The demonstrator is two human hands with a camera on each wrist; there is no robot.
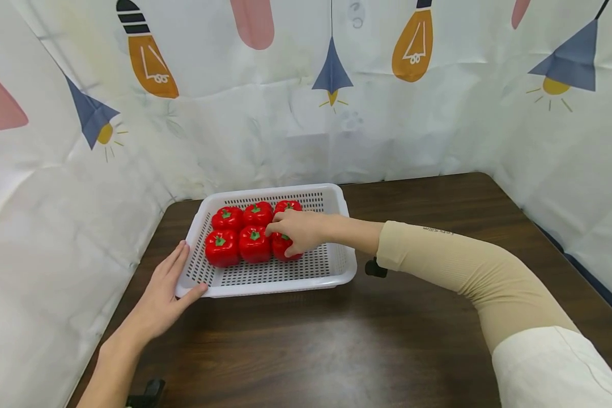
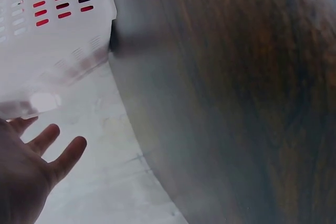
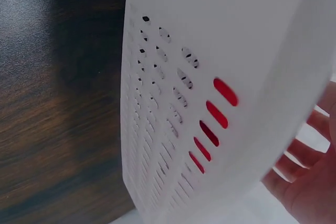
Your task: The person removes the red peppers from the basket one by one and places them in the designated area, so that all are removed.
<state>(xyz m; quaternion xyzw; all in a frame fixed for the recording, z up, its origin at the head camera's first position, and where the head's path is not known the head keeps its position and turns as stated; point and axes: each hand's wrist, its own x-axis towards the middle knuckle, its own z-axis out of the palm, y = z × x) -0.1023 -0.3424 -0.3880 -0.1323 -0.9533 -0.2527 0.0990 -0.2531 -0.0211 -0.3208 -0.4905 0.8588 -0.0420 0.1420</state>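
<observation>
In the head view, six red peppers (image 1: pixel 255 247) are sitting in two rows of three inside a white slotted basket (image 1: pixel 280 288), which is resting on the dark tabletop (image 1: pixel 306 351); the right hand (image 1: pixel 303 228) is reaching over the basket's right side and holding the near-row right pepper (image 1: pixel 280 246), its fingers lying at the left of the pepper and its thumb at the front right; the left hand (image 1: pixel 165 296) is spanning the basket's near left corner, fingers straight along the side and thumb on the near rim, spread apart rather than clamped; whether the pepper is being raised or set down I cannot tell, but either way the handling is probably calling for a straight vertical path, since the neighbouring peppers are sitting close by and a sideways drag could be nudging them; a grip low on the smooth sides, not on the green stem, should be holding more surely; in the left wrist view, the left fingers are pointing apart beside the basket's outer side, red showing through its slots; light bracing there should be serving better than a squeeze, which could be tilting the corner; in the right wrist view, the slotted wall is hiding the held pepper, and the right hand is partly showing beyond the rim, so the forearm should be clearing that rim at every moment.
</observation>
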